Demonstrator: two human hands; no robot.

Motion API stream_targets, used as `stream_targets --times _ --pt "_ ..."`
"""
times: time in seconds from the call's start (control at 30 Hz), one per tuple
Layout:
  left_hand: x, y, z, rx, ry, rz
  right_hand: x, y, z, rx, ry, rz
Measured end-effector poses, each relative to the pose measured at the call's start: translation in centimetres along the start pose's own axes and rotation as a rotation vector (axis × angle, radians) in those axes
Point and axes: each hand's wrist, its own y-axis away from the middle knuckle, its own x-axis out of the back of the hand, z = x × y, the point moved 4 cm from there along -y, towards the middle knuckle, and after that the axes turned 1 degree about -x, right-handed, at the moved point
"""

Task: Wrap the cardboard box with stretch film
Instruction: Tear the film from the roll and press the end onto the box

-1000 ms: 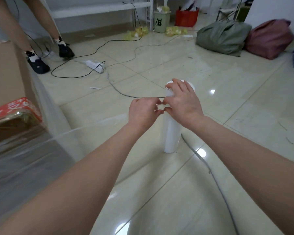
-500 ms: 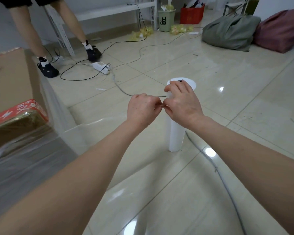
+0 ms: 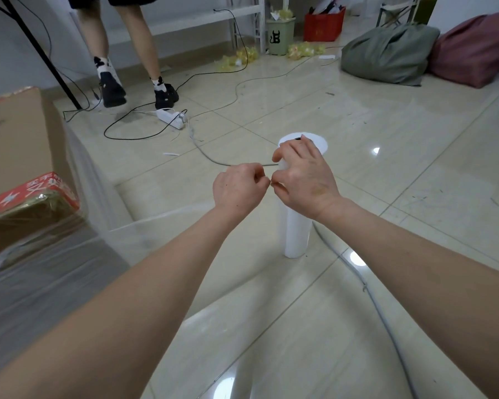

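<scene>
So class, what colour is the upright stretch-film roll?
The upright cylindrical stretch-film roll is white, seen best in head view.

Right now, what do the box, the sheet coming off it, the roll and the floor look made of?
Box: brown cardboard, matte, red printed strip at the edge. Film: thin clear plastic, glossy, wrinkled, floor visible through it. Roll: white, smooth; likely wound film. Floor: glazed beige tile, grout lines, mirrored lights.

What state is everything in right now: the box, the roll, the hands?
Cardboard box: partly wrapped in film.
Film roll: standing upright on the floor.
Stretch film: drawn out from box to hands.
Left hand: pinching the film.
Right hand: pinching the film beside the roll.
</scene>
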Motion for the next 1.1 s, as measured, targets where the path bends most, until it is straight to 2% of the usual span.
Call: stream_targets --times 0.47,0.6,0.8,0.97,1.03,1.1 --pt "-0.7 -0.2 -1.6 0.243 0.095 -0.032 -0.2 0.0 -1.4 0.131 0.007 -0.024" --pt "-0.3 -0.5 -4.0 0.326 0.089 0.034 0.2 0.5 -1.4 0.16 0.007 -0.024" --pt "-0.5 -0.4 -3.1 -0.001 0.319 -0.139 0.0 0.9 -0.8 0.087 0.139 -0.089" --pt "-0.9 0.3 -1.5 -0.283 -0.101 -0.199 0.2 0.3 -1.3 0.038 0.24 -0.122" --pt "-1.4 0.3 -1.4 -0.321 -0.245 -0.209 -0.1 0.4 -1.6 0.048 0.273 -0.146" --pt "-1.3 0.5 -1.3 -0.351 -0.335 -0.146 -0.4 0.6 -1.8 0.063 0.296 -0.177"
